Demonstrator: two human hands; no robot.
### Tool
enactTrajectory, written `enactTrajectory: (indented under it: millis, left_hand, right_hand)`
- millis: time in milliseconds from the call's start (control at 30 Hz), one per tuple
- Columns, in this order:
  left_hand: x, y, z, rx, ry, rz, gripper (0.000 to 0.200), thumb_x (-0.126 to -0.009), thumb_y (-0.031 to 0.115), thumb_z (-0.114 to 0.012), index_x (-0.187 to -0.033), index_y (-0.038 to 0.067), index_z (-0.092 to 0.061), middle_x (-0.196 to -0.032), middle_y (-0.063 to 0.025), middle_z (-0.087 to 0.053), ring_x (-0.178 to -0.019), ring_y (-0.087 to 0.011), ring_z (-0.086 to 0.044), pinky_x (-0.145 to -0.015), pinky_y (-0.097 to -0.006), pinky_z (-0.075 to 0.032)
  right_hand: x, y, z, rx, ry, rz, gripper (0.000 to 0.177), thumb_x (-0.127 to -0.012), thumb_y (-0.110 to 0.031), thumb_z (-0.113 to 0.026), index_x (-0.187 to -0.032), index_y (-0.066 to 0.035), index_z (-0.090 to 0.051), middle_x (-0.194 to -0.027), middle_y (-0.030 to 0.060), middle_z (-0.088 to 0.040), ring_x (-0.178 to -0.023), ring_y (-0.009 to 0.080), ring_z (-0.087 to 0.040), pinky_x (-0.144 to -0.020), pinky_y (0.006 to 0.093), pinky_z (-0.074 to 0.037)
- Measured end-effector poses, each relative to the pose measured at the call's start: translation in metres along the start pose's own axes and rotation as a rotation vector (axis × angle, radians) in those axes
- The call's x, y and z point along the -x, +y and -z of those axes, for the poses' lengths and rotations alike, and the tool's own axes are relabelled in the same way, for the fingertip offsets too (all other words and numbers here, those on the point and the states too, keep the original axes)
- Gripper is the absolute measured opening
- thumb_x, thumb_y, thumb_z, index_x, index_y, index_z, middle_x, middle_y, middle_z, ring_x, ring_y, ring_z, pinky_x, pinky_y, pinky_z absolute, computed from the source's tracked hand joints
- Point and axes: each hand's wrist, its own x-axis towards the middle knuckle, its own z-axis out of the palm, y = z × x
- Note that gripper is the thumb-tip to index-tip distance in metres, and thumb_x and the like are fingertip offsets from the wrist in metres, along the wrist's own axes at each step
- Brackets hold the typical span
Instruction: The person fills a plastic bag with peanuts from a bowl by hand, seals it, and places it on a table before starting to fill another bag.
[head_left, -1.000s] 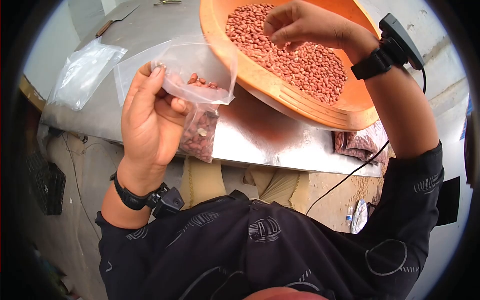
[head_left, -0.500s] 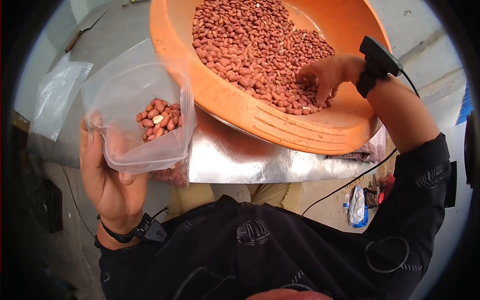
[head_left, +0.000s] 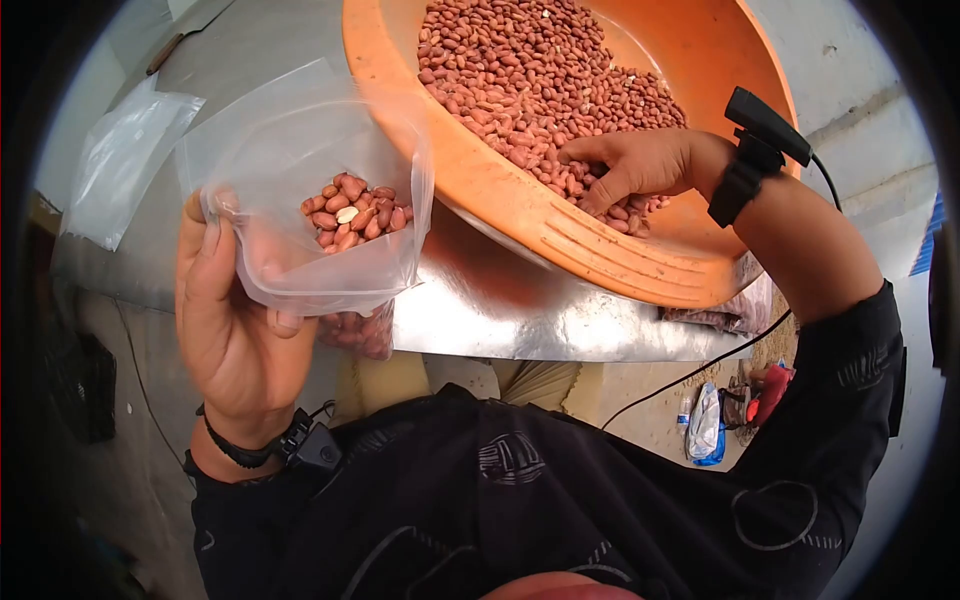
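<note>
My left hand (head_left: 245, 330) is closed on the edge of a clear plastic bag (head_left: 330, 280), its thumb and fingers pinching the film. The bag's mouth gapes open toward the basin, and a small heap of red-skinned peanuts (head_left: 350, 212) lies inside, one of them pale. In the large orange basin (head_left: 600, 262), my right hand (head_left: 645, 165) is curled into the loose peanuts (head_left: 540, 90), thumb and forefinger closing around some of them. Its other fingers are largely hidden behind the hand and among the nuts.
The basin rests on a shiny metal table (head_left: 480, 325). A flat plastic bag (head_left: 130, 160) and a knife (head_left: 165, 52) lie to the left. Filled peanut bags sit near the table's front, one at left (head_left: 360, 332) and one at right (head_left: 735, 308). A black cable (head_left: 690, 378) trails from my right wrist.
My right hand has shifted left through the peanuts, its fingers pushing deeper. The bag and basin appear slightly farther right in the view. The left hand keeps its hold.
</note>
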Motion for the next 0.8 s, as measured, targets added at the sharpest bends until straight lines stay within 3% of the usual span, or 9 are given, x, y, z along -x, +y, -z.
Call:
enactTrajectory:
  millis: [133, 233, 267, 500, 567, 700, 733, 800]
  left_hand:
    - [0.001, 0.0, 0.0, 0.077, -0.033, 0.022, 0.018, -0.101, 0.014, -0.04, -0.114, 0.006, -0.05, -0.081, -0.0076, -0.06, -0.058, -0.012, -0.053, -0.054, -0.0219, -0.045]
    - [-0.001, 0.0, 0.001, 0.098, -0.102, 0.039, 0.018, -0.101, 0.015, -0.04, -0.114, 0.007, -0.051, -0.082, -0.0084, -0.061, -0.062, -0.0128, -0.054, -0.058, -0.0248, -0.047]
    - [-0.001, 0.001, 0.001, 0.121, -0.108, 0.064, 0.017, -0.101, 0.015, -0.042, -0.113, 0.007, -0.051, -0.082, -0.0085, -0.061, -0.063, -0.0133, -0.055, -0.059, -0.026, -0.048]
    - [-0.004, 0.0, 0.0, 0.148, -0.109, 0.06, 0.013, -0.1, 0.013, -0.046, -0.109, 0.006, -0.052, -0.087, -0.0092, -0.064, -0.068, -0.0145, -0.06, -0.063, -0.0256, -0.051]
    - [-0.005, -0.001, 0.0, 0.169, -0.111, 0.064, 0.012, -0.1, 0.012, -0.047, -0.108, 0.006, -0.052, -0.089, -0.0097, -0.065, -0.068, -0.0155, -0.061, -0.064, -0.0268, -0.053]
    - [-0.005, 0.001, -0.002, 0.169, -0.106, 0.092, 0.011, -0.099, 0.012, -0.049, -0.106, 0.005, -0.052, -0.089, -0.0088, -0.064, -0.069, -0.0153, -0.062, -0.063, -0.0267, -0.052]
    - [-0.006, 0.003, -0.002, 0.161, -0.097, 0.094, 0.01, -0.099, 0.012, -0.049, -0.106, 0.005, -0.052, -0.089, -0.0086, -0.064, -0.069, -0.0152, -0.062, -0.063, -0.0265, -0.052]
    - [-0.006, 0.007, -0.004, 0.149, -0.08, 0.096, 0.01, -0.098, 0.012, -0.05, -0.105, 0.005, -0.052, -0.088, -0.008, -0.063, -0.069, -0.0148, -0.061, -0.063, -0.0262, -0.052]
  right_hand:
    - [-0.003, 0.001, -0.013, 0.016, 0.109, 0.173, 0.014, -0.08, 0.0, -0.063, -0.086, -0.007, -0.053, -0.065, -0.0028, -0.05, -0.05, 0.0063, -0.053, -0.04, 0.0205, -0.039]
    - [-0.006, 0.002, -0.006, -0.067, 0.07, 0.257, 0.014, -0.081, 0.001, -0.061, -0.087, -0.008, -0.053, -0.065, -0.0035, -0.049, -0.049, 0.0047, -0.049, -0.04, 0.0206, -0.035]
    - [-0.003, 0.001, -0.007, 0.009, 0.192, 0.22, 0.013, -0.082, 0.001, -0.06, -0.089, -0.009, -0.054, -0.067, -0.0045, -0.048, -0.05, 0.0032, -0.046, -0.04, 0.0196, -0.033]
    - [0.019, -0.028, 0.007, -0.005, 0.291, 0.49, 0.011, -0.083, 0.001, -0.061, -0.087, -0.008, -0.057, -0.073, -0.0035, -0.051, -0.051, 0.0028, -0.045, -0.042, 0.0182, -0.034]
    - [0.026, -0.049, 0.011, 0.017, 0.2, 0.656, 0.014, -0.082, 0.003, -0.06, -0.09, -0.008, -0.056, -0.082, -0.0014, -0.054, -0.056, 0.0022, -0.046, -0.044, 0.0171, -0.035]
    - [0.047, -0.107, -0.019, 0.17, 0.155, 0.826, 0.015, -0.082, 0.0, -0.061, -0.095, -0.008, -0.058, -0.086, -0.001, -0.057, -0.058, 0.0036, -0.049, -0.049, 0.0193, -0.043]
    - [0.047, -0.122, -0.029, 0.099, 0.059, 0.801, 0.006, -0.086, -0.005, -0.065, -0.09, -0.003, -0.061, -0.069, -0.0028, -0.053, -0.058, 0.0061, -0.05, -0.047, 0.0191, -0.04]
    - [0.052, -0.144, -0.05, 0.236, 0.022, 0.794, 0.007, -0.085, -0.003, -0.062, -0.091, -0.004, -0.061, -0.071, -0.0016, -0.054, -0.059, 0.0074, -0.051, -0.049, 0.02, -0.041]
